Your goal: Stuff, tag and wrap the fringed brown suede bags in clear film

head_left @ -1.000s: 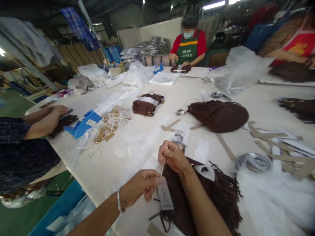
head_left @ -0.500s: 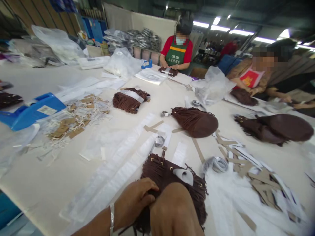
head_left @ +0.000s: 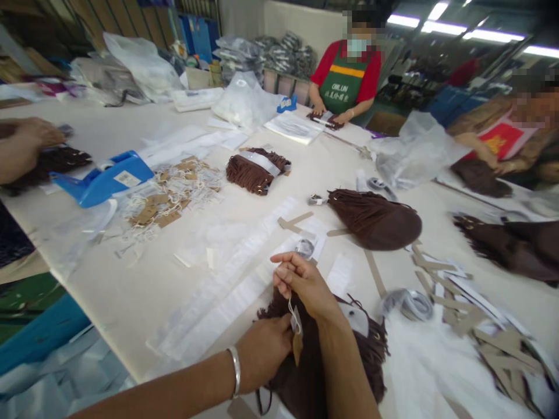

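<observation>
A dark brown fringed bag [head_left: 305, 378] lies on the table in front of me, with a translucent strip [head_left: 356, 317] around part of it. My left hand [head_left: 268, 352], with a silver bangle at the wrist, rests on the bag with fingers curled into it; its fingertips are partly hidden. Above the bag my right hand [head_left: 305, 285] is raised, its fingers pinching a white string. From that string hangs a brown hang tag [head_left: 297, 348] with a small clear packet, close beside my left fingers.
Loose hang tags [head_left: 151, 210] are heaped beside a blue tape dispenser [head_left: 107, 177]. More brown bags [head_left: 371, 218] lie further off, and card strips [head_left: 502, 349] are scattered at right. Co-workers handle brown items across the table; another person's hands [head_left: 30, 139] are at far left.
My right hand has lifted off the bag, and the string with its tag now shows hanging from it. My left hand stays at the bag. The view has turned left.
</observation>
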A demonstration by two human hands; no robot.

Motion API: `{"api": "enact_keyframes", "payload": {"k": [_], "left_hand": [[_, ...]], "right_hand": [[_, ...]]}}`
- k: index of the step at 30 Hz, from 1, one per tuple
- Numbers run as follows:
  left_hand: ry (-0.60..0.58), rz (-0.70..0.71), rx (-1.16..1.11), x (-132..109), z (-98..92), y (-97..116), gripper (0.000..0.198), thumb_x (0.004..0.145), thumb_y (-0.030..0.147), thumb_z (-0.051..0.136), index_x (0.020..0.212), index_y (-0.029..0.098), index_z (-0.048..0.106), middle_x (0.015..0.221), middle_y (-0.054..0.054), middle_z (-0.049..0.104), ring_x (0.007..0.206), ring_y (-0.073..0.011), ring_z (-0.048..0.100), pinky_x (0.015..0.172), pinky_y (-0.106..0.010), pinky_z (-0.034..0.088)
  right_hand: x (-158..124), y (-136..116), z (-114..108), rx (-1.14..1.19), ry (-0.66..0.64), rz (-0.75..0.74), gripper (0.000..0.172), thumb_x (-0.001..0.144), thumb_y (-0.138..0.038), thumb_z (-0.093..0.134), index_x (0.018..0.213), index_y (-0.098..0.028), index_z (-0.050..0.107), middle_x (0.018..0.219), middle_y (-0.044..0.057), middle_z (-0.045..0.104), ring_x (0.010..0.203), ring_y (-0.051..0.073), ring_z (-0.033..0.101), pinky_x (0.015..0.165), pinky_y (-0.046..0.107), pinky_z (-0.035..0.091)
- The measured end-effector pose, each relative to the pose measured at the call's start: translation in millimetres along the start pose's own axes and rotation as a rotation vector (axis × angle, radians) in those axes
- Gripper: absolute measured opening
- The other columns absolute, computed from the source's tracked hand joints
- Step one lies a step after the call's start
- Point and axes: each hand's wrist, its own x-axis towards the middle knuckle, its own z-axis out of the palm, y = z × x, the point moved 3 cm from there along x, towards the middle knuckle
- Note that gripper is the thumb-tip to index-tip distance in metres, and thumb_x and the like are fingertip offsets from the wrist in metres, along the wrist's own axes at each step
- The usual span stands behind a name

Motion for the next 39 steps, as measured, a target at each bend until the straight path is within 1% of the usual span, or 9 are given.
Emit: {"api": "enact_keyframes", "payload": {"k": [3,6,8,10,16,24,28,34,39], "left_hand": [[0.016,-0.035,-0.274,-1,-28.1,-13,0.027,0.087,0.015,0.050,0.110,0.020,0.063,0.106,-0.006,0.067,0.097,-0.0187,0.063,0.084,-0.028,0.050],[0.178,-0.250,-0.510,6,-68.9,-42,0.029,0.090,0.016,0.038,0.103,0.020,0.064,0.082,0.000,0.069,0.067,-0.0117,0.064,0.067,-0.022,0.049],[0.338,-0.385,-0.502,15,-92.7,-62,0.030,0.091,0.019,0.035,0.100,0.019,0.063,0.074,0.000,0.067,0.060,-0.0114,0.063,0.061,-0.022,0.046],[0.392,-0.435,-0.426,30,-105.0,-75,0.027,0.091,0.022,0.037,0.100,0.018,0.062,0.071,0.001,0.066,0.055,-0.0118,0.062,0.059,-0.023,0.044],[0.191,-0.442,-0.160,77,-92.6,-80,0.024,0.088,0.031,0.047,0.091,0.018,0.067,0.070,-0.005,0.068,0.062,-0.0184,0.064,0.061,-0.027,0.044],[0.107,-0.551,-0.126,123,-81.3,-93,0.016,0.070,0.032,0.068,0.065,0.017,0.064,0.069,-0.010,0.068,0.078,-0.0261,0.066,0.068,-0.030,0.045],[0.157,-0.557,-0.175,124,-86.4,-96,0.011,0.067,0.027,0.067,0.066,0.018,0.061,0.074,-0.010,0.068,0.083,-0.0271,0.066,0.070,-0.030,0.045],[0.284,-0.606,-0.418,106,-90.8,-107,0.011,0.073,0.019,0.055,0.083,0.017,0.055,0.058,0.002,0.059,0.047,-0.0143,0.058,0.049,-0.023,0.042],[0.308,-0.606,-0.669,94,-82.7,-112,0.018,0.082,0.027,0.052,0.095,0.016,0.052,0.047,0.007,0.051,0.040,-0.0110,0.050,0.043,-0.020,0.038]], "right_hand": [[16,25,0,-0.082,0.185,0.062,0.022,0.087,-0.039,0.057,0.097,-0.019,0.058,0.073,-0.002,0.063,0.052,0.009,0.053,0.049,0.020,0.044],[17,38,-3,-0.248,0.297,0.065,0.019,0.089,-0.038,0.053,0.088,-0.019,0.058,0.066,-0.003,0.061,0.048,0.009,0.051,0.049,0.021,0.042],[14,40,-5,-0.305,0.344,0.036,0.021,0.091,-0.039,0.050,0.087,-0.019,0.058,0.063,-0.004,0.058,0.045,0.008,0.048,0.046,0.021,0.039],[11,38,-7,-0.304,0.405,0.025,0.024,0.091,-0.042,0.048,0.088,-0.019,0.058,0.064,-0.004,0.058,0.044,0.008,0.045,0.043,0.021,0.037],[8,32,-21,-0.234,0.654,-0.051,0.032,0.090,-0.045,0.052,0.110,-0.020,0.057,0.076,-0.001,0.063,0.055,0.011,0.055,0.054,0.024,0.048],[12,44,-31,-0.101,0.665,0.006,0.032,0.083,-0.047,0.060,0.101,-0.019,0.060,0.079,0.001,0.066,0.063,0.014,0.063,0.060,0.027,0.052],[10,44,-34,-0.201,0.658,0.045,0.031,0.086,-0.048,0.056,0.097,-0.019,0.060,0.075,0.000,0.066,0.054,0.013,0.061,0.056,0.027,0.050],[7,35,-30,-0.413,0.568,0.032,0.021,0.090,-0.038,0.048,0.092,-0.020,0.060,0.076,-0.001,0.065,0.056,0.013,0.061,0.060,0.026,0.048],[5,30,-27,-0.509,0.548,-0.011,0.020,0.091,-0.031,0.044,0.094,-0.019,0.060,0.087,0.003,0.065,0.060,0.013,0.060,0.061,0.026,0.049]]}}
